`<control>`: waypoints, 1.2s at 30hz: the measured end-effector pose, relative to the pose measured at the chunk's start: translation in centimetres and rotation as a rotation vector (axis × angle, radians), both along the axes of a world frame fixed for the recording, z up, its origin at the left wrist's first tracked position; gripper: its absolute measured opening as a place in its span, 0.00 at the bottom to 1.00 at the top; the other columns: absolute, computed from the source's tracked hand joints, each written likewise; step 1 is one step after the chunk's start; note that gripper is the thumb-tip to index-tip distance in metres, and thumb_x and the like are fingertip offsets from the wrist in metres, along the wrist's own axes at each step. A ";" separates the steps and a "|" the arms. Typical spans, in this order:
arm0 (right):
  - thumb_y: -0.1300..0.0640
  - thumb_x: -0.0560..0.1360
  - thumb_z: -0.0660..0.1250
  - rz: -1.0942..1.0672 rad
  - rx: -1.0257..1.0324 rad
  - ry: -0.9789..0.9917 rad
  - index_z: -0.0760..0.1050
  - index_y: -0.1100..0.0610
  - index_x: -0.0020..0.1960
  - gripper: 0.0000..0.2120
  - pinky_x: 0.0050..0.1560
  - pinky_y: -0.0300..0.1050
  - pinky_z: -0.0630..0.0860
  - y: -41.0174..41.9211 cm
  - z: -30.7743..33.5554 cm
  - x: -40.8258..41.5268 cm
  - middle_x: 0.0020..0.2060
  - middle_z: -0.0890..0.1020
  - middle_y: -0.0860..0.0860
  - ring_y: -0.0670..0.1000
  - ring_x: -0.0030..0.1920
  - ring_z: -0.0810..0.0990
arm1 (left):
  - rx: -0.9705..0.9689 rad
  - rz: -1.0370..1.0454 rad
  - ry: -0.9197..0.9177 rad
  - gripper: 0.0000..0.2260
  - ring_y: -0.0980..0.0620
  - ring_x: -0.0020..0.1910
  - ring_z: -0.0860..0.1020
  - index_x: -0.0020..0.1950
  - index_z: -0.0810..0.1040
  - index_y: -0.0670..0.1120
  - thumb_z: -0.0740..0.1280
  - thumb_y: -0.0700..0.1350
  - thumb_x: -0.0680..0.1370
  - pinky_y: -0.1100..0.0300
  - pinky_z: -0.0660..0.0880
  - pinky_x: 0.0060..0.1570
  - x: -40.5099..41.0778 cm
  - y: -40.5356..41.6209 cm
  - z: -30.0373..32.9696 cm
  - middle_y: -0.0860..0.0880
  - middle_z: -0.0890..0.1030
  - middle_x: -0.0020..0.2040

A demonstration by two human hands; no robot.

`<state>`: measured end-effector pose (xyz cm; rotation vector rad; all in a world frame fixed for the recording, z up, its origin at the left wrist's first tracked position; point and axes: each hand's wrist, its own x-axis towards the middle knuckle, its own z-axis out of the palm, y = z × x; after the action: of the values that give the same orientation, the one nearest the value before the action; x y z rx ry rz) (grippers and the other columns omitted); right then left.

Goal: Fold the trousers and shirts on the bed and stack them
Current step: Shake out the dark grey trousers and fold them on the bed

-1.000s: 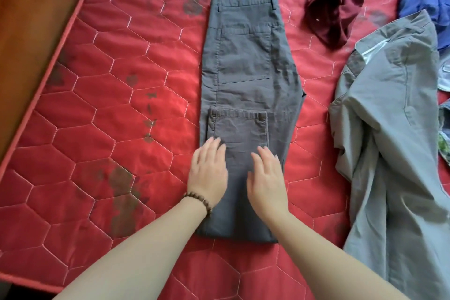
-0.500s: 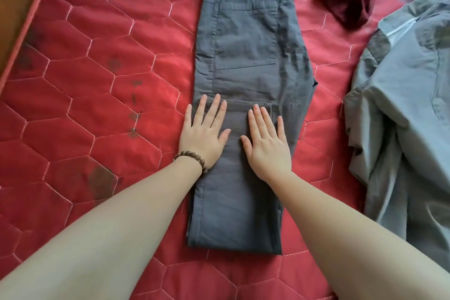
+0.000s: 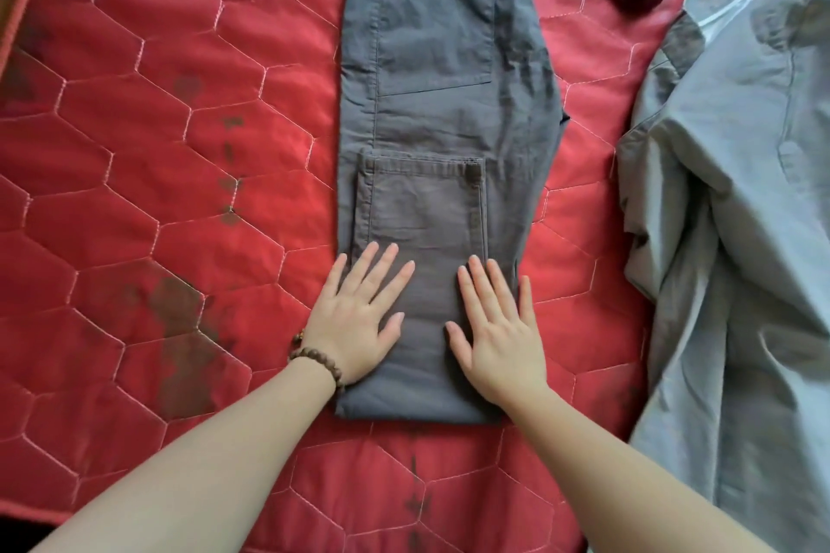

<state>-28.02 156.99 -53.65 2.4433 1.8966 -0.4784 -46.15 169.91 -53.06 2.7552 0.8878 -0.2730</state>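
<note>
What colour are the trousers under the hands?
Dark grey trousers, plain with no pattern, seen clearly in the head view.

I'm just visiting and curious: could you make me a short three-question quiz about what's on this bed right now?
1. True or false: both hands lie flat, fingers spread, on the dark grey trousers.
2. Which wrist wears the beaded bracelet? A) left B) right C) neither
3. Fill in: the light grey shirt lies to the ____ of the trousers.

Key:
1. True: left hand and right hand press the folded end.
2. A
3. right
</note>
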 end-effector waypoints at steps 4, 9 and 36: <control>0.44 0.79 0.52 0.046 -0.022 -0.045 0.53 0.47 0.77 0.28 0.74 0.63 0.50 -1.7 0.6 2.7 0.77 0.55 0.50 0.51 0.77 0.53 | 0.032 -0.146 0.036 0.24 0.43 0.75 0.60 0.76 0.61 0.49 0.52 0.49 0.79 0.41 0.59 0.71 -3.1 2.3 0.8 0.47 0.62 0.76; 0.56 0.73 0.54 0.110 0.005 -0.137 0.47 0.46 0.78 0.35 0.74 0.63 0.47 -2.6 1.6 6.9 0.77 0.52 0.50 0.53 0.77 0.50 | 0.133 -0.301 0.063 0.33 0.40 0.73 0.64 0.74 0.66 0.46 0.50 0.33 0.68 0.39 0.62 0.69 -4.8 4.6 2.1 0.45 0.66 0.74; 0.46 0.74 0.69 -0.862 -0.110 1.191 0.82 0.53 0.46 0.11 0.48 0.44 0.78 13.9 8.7 10.3 0.41 0.86 0.49 0.50 0.43 0.84 | -1.408 1.148 -0.647 0.12 0.52 0.48 0.83 0.55 0.80 0.41 0.68 0.48 0.77 0.58 0.80 0.48 5.4 13.6 8.5 0.44 0.84 0.51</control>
<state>-17.77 170.91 -44.98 3.0048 0.5626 -2.3358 -40.71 183.47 -44.55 0.7485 1.1860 0.1775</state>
